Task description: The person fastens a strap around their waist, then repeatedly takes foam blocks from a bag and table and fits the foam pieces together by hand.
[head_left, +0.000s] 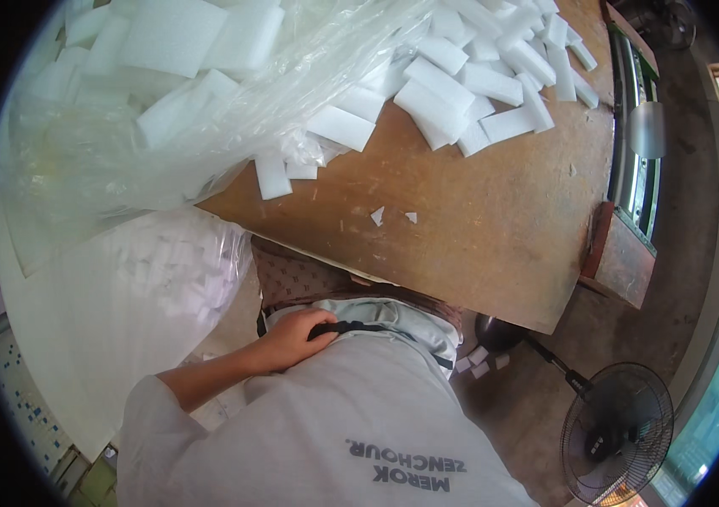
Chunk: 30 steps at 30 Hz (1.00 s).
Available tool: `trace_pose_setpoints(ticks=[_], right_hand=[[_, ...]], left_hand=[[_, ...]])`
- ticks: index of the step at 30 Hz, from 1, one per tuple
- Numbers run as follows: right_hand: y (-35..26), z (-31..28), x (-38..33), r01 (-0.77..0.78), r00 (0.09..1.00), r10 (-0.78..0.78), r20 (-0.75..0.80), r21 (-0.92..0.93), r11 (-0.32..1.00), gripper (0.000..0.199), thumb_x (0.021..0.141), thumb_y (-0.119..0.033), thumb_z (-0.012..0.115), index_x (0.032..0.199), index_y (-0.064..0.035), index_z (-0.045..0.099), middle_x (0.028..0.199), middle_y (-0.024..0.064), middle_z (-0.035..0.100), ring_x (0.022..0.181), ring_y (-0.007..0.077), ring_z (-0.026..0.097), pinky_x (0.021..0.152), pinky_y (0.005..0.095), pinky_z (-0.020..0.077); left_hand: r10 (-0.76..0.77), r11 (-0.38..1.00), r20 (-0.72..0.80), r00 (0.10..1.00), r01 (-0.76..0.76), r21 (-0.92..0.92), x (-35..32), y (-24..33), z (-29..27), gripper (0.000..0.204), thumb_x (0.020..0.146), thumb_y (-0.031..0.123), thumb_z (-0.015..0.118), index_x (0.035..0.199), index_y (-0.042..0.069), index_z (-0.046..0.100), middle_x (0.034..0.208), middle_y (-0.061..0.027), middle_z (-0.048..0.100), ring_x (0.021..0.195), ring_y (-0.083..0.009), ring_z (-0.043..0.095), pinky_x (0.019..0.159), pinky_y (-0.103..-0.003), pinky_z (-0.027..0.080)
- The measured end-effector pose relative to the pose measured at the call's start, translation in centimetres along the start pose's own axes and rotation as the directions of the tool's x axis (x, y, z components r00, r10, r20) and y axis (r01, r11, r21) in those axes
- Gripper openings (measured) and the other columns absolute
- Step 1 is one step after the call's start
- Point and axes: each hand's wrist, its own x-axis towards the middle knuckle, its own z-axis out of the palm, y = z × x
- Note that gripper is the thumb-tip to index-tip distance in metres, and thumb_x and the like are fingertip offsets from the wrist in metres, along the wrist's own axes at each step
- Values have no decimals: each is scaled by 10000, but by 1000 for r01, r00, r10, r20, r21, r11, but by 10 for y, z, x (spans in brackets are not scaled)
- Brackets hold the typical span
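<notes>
My left hand [298, 340] rests at my waist with its fingers curled round the end of a black strap [355, 326], which runs across the front of my grey shirt [334, 406]. The fingertips are partly hidden. My right hand does not show. In front of me is a brown wooden table [478, 228]. On its far side lies a heap of white foam blocks [494, 80], several of them loose near the middle. Larger foam pieces [175, 38] sit at the far left under or inside a clear plastic sheet [292, 80].
A clear bag of white pieces [182, 270] stands at the left beside a white sheet [80, 338]. Two small scraps [378, 216] lie on the table. A black standing fan [617, 435] is at the lower right, near foam bits [479, 362] on the floor. Metal rails [634, 135] edge the table's right.
</notes>
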Motion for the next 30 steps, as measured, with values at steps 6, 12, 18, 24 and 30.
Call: trace_pose_setpoints(ticks=[6,12,18,24,30], right_hand=[[-9,-14,27,100,979,-96,182,-12,995,279,899,-191,633,1138,-50,653,978,197,679,887,312,675,765,371,530],[-48,-34,102,325,869,-282,407,-38,945,288,904,-207,633,1145,-52,656,985,192,683,885,299,679,766,368,533],[-116,-71,190,574,701,-449,554,-63,817,298,908,-224,634,1151,-53,660,993,187,687,882,285,683,768,365,536],[-206,-90,235,761,555,-602,574,-59,646,308,913,-240,635,1158,-55,663,1001,182,691,879,272,687,769,362,539],[-241,-116,224,845,434,-608,664,-66,531,318,918,-256,636,1164,-57,667,1008,177,695,877,259,691,770,359,541]], left_hand=[[55,978,13,998,-56,202,-32,-20,-11,281,919,201,613,1138,25,606,1036,-177,640,986,-354,607,847,-414,484],[-96,977,-82,992,110,184,-82,-39,0,267,932,205,594,1142,40,583,1070,-192,612,986,-381,598,858,-451,477],[-4,980,-10,1000,6,197,-68,-55,-1,302,987,243,478,1218,56,531,1069,-224,612,1011,-398,602,868,-467,472],[-146,986,219,965,124,113,-92,-102,9,311,952,257,525,1180,46,513,1113,-248,616,1048,-422,601,895,-450,472],[221,958,325,919,-267,104,-59,-120,-8,326,947,244,543,1188,28,506,1100,-258,619,1010,-435,610,865,-463,485]])
